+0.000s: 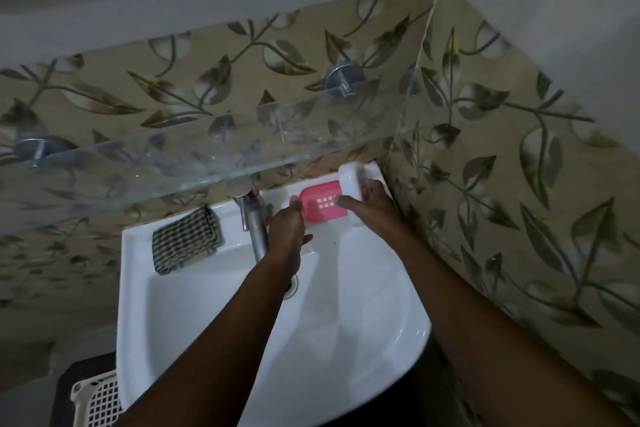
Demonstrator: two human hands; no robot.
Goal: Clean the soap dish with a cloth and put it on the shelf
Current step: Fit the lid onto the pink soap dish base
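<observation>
Pink dish (320,203): lies flat on the back right corner of the sink (133,253), its slotted floor facing up, close to the tiled wall (502,149).

White piece (351,180): stands on edge at the dish's right end, touching it. Whether it is a lid or a base cannot be told.

Left hand (287,224): at the dish's left end, fingers bent over that end and gripping it, thumb spread out to the side over the basin.

Right hand (372,204): at the dish's right end. Thumb lies on the pink floor beside the slots; the fingers curl round the white piece and hold it.

Cloth (187,239): checked, folded, on the back left corner of the sink, touched by neither hand.

Tap (256,222): at the middle of the sink's back edge, between cloth and dish, spout over the basin; the left forearm crosses just beside it.

Shelf (138,163): clear glass, on two metal brackets (343,78), above the sink's back edge. It carries nothing visible.

Basket (100,399): white lattice, below the sink's front left corner.
</observation>
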